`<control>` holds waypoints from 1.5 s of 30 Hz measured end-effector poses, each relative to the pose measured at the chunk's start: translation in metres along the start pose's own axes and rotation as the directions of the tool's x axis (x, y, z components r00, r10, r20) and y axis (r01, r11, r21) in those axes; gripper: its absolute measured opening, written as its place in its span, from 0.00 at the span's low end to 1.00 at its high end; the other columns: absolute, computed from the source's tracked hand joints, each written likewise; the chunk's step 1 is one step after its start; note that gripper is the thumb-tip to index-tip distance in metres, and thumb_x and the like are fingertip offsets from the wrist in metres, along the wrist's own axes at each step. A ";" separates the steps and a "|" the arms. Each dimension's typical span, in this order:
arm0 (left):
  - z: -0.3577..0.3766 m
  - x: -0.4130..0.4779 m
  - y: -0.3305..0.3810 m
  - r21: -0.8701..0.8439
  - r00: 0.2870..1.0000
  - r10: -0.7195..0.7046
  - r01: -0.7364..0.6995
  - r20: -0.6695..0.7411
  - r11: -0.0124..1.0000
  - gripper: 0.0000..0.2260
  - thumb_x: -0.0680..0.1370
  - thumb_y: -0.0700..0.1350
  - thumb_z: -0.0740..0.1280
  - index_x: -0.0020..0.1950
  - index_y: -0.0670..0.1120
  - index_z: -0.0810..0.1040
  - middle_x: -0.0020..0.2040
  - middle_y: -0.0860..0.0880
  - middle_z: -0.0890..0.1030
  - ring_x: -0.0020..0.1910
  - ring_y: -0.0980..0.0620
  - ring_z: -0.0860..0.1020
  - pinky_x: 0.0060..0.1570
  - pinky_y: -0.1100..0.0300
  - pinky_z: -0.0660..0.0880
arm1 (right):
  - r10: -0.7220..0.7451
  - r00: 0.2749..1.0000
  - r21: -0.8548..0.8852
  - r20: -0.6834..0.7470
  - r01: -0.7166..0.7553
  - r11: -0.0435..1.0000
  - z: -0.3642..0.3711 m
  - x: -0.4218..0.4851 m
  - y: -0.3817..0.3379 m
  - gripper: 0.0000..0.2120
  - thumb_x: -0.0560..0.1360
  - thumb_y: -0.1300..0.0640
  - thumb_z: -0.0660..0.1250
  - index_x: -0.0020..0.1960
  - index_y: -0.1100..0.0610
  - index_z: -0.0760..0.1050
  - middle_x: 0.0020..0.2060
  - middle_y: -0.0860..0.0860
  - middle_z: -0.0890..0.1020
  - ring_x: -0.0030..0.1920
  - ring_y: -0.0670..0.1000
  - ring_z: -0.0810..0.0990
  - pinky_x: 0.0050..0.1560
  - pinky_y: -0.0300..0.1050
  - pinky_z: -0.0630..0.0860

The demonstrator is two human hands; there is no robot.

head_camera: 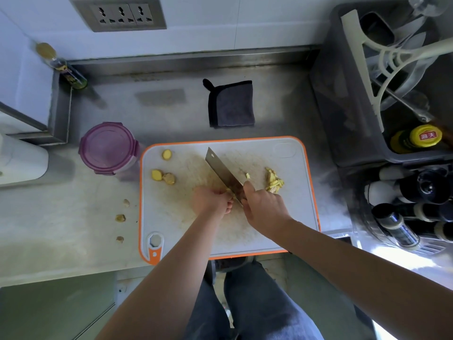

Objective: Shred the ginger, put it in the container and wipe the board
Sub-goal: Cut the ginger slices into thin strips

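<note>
The right hand [264,207] grips cleaver [221,170]; left hand [210,200] seemingly holds ginger [229,190].

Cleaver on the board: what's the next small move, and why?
Probably another thin cut: the right hand grips the cleaver, its blade beside the ginger piece the left hand pins. Three slices wait uncut at the left of the board.

1. Three ginger slices [166,154] [157,174] [169,178] there on the one cutting board [282,231].
2. Three ginger scraps [126,203] [120,218] [119,239] out on the counter [61,229].
3. One heap of shreds [274,181], one stray bit [247,176], one ginger piece [229,190] at the blade.
4. One cleaver [224,170], two hands: left hand [212,200], right hand [264,207].
5. One purple container [107,147], one dark cloth [231,104].
</note>
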State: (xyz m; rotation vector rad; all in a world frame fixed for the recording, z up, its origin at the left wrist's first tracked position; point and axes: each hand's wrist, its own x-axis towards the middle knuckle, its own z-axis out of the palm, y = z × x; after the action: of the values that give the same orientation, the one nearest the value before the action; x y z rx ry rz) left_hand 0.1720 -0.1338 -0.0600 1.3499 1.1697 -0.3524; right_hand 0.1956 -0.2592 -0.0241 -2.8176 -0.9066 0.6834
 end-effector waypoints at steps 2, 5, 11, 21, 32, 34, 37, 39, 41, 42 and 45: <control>0.000 0.000 0.000 0.009 1.000 0.011 -0.011 0.008 1.000 0.08 0.76 0.34 0.70 0.36 0.37 0.78 0.30 0.42 0.78 0.27 0.48 0.76 0.40 0.50 0.82 | -0.001 1.000 -0.013 -0.020 0.001 1.000 0.003 -0.001 0.001 0.16 0.82 0.55 0.53 0.67 0.59 0.59 0.42 0.54 0.80 0.41 0.56 0.79 0.39 0.46 0.69; -0.002 -0.002 -0.001 0.036 1.000 0.030 -0.030 0.000 0.999 0.08 0.75 0.35 0.70 0.36 0.37 0.79 0.31 0.42 0.80 0.29 0.48 0.78 0.40 0.50 0.83 | 0.012 0.999 0.016 -0.032 -0.011 1.000 0.003 -0.002 0.002 0.17 0.82 0.55 0.53 0.68 0.60 0.59 0.41 0.55 0.80 0.41 0.57 0.79 0.40 0.47 0.69; 0.001 0.011 -0.003 0.018 0.996 -0.045 0.044 0.075 0.999 0.17 0.77 0.32 0.66 0.29 0.41 0.70 0.21 0.48 0.70 0.16 0.54 0.66 0.19 0.66 0.65 | 0.050 0.995 0.071 -0.092 -0.043 0.997 0.001 0.018 -0.004 0.17 0.81 0.54 0.55 0.67 0.60 0.61 0.43 0.54 0.79 0.43 0.58 0.80 0.36 0.45 0.67; 0.002 0.007 -0.007 0.031 0.998 -0.003 0.002 0.057 1.000 0.16 0.75 0.34 0.67 0.28 0.41 0.71 0.25 0.46 0.72 0.18 0.56 0.68 0.22 0.65 0.67 | 0.194 0.966 0.126 -0.172 -0.174 0.977 -0.009 0.017 0.024 0.11 0.81 0.53 0.54 0.60 0.58 0.64 0.40 0.53 0.76 0.40 0.56 0.78 0.38 0.47 0.73; 0.010 0.002 -0.008 0.139 0.993 0.088 -0.075 -0.084 0.987 0.19 0.71 0.45 0.74 0.22 0.46 0.73 0.24 0.48 0.78 0.24 0.50 0.75 0.35 0.51 0.79 | 0.124 0.985 0.142 -0.120 -0.107 0.984 -0.014 0.002 0.021 0.11 0.81 0.53 0.54 0.60 0.57 0.64 0.41 0.52 0.77 0.37 0.54 0.74 0.36 0.45 0.70; 0.008 -0.001 -0.008 0.157 0.989 0.115 -0.099 -0.096 0.983 0.19 0.72 0.46 0.74 0.22 0.47 0.74 0.24 0.48 0.78 0.24 0.50 0.76 0.36 0.51 0.80 | 0.107 0.989 0.129 -0.104 -0.093 0.987 -0.013 -0.001 0.019 0.12 0.81 0.53 0.54 0.62 0.56 0.64 0.41 0.53 0.77 0.37 0.54 0.76 0.37 0.45 0.71; 0.007 -0.007 -0.007 0.176 0.983 0.158 -0.141 -0.089 0.974 0.18 0.73 0.46 0.74 0.25 0.46 0.76 0.25 0.48 0.79 0.25 0.51 0.77 0.38 0.52 0.80 | 0.101 0.991 0.126 -0.086 -0.090 0.988 -0.012 -0.003 0.017 0.16 0.81 0.53 0.54 0.67 0.57 0.62 0.40 0.52 0.76 0.35 0.53 0.73 0.37 0.44 0.69; 0.006 -0.013 -0.005 0.211 0.978 0.186 -0.162 -0.099 0.964 0.16 0.74 0.46 0.73 0.26 0.45 0.77 0.26 0.48 0.80 0.26 0.51 0.78 0.40 0.52 0.82 | 0.093 0.993 0.127 -0.068 -0.084 0.988 -0.011 -0.004 0.016 0.17 0.81 0.52 0.54 0.68 0.57 0.61 0.38 0.51 0.75 0.34 0.53 0.72 0.37 0.44 0.69; 0.005 -0.016 -0.004 0.231 0.974 0.204 -0.177 -0.098 0.957 0.15 0.74 0.46 0.72 0.28 0.45 0.78 0.27 0.48 0.81 0.27 0.50 0.79 0.41 0.51 0.82 | 0.079 0.996 0.131 -0.048 -0.072 0.989 -0.011 -0.005 0.014 0.17 0.81 0.52 0.54 0.67 0.57 0.62 0.37 0.52 0.75 0.34 0.54 0.73 0.36 0.44 0.70; 0.005 -0.018 -0.004 0.245 0.971 0.217 -0.186 -0.102 0.951 0.15 0.74 0.46 0.72 0.28 0.45 0.79 0.28 0.48 0.81 0.27 0.50 0.80 0.41 0.51 0.82 | 0.074 0.996 0.131 -0.042 -0.068 0.989 -0.011 -0.005 0.013 0.16 0.81 0.52 0.54 0.67 0.57 0.62 0.38 0.52 0.76 0.34 0.54 0.74 0.36 0.44 0.71; 0.004 -0.021 -0.004 0.219 0.970 0.212 -0.184 -0.115 0.958 0.13 0.74 0.45 0.73 0.29 0.46 0.80 0.28 0.48 0.82 0.28 0.50 0.81 0.41 0.49 0.83 | 0.064 0.997 0.138 -0.042 -0.057 0.989 -0.012 -0.006 0.010 0.16 0.81 0.52 0.55 0.66 0.57 0.62 0.37 0.52 0.76 0.34 0.54 0.74 0.36 0.44 0.71</control>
State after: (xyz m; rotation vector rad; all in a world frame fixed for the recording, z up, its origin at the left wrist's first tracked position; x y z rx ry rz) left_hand 0.1615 -0.1472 -0.0466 1.6824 1.1202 -0.2440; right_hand 0.2020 -0.2709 -0.0133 -2.7372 -0.7397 0.6578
